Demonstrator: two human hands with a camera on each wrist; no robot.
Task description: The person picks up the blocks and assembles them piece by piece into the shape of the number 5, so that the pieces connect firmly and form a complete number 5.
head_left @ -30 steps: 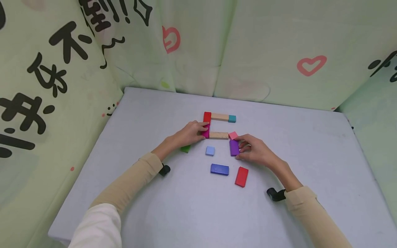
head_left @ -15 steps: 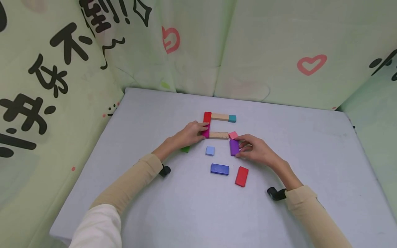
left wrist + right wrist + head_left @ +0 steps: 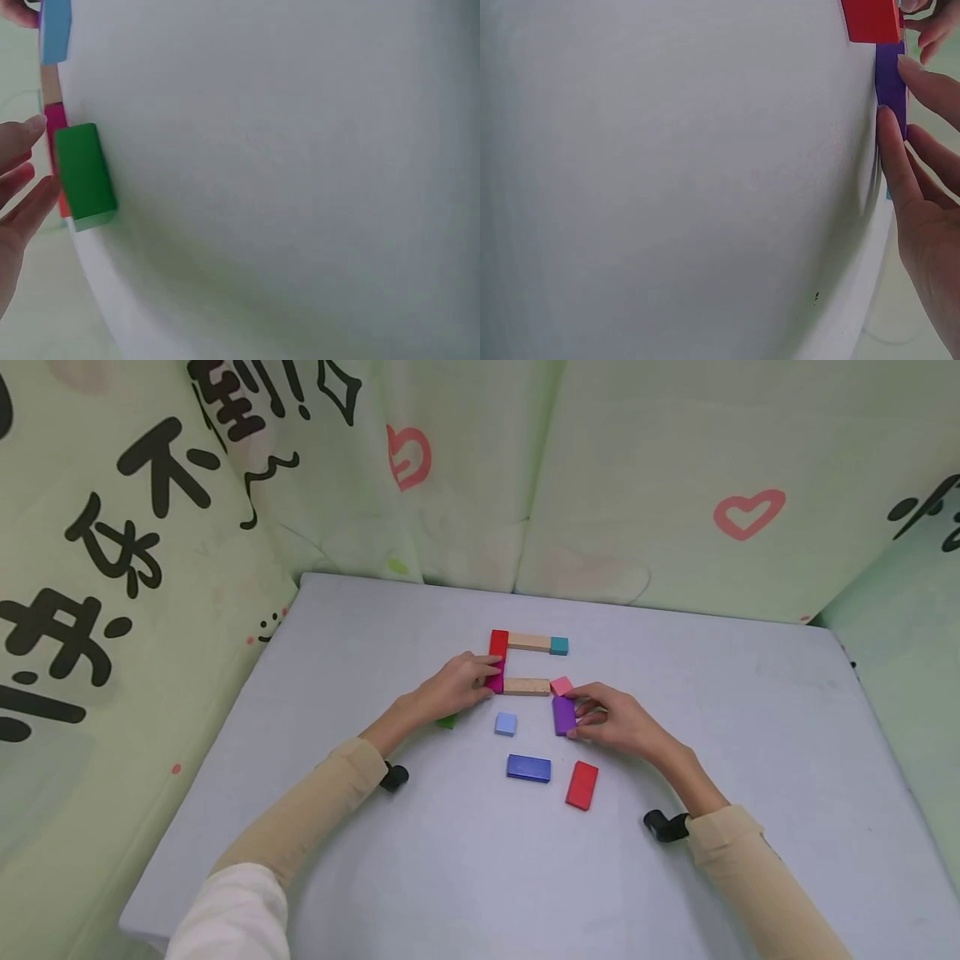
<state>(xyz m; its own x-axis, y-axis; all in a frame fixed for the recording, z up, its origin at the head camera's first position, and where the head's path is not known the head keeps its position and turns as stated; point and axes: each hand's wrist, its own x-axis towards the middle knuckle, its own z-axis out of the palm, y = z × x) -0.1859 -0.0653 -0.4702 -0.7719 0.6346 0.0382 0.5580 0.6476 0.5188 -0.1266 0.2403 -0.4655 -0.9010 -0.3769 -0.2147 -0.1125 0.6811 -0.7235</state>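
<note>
At the left of a row of blocks, my left hand holds a magenta block between thumb and fingertips. The magenta block continues down from a red upright block. A plain wooden block runs right from it to a tilted pink block. Just below the pink block, my right hand pinches a purple block by its ends, thumb nearest me. In the right wrist view the thumb and a finger touch the purple block.
Along the top, another wooden block meets a teal block. Nearer me lie a light blue block, a dark blue block and a red block. A green block sits by the left hand on the white table.
</note>
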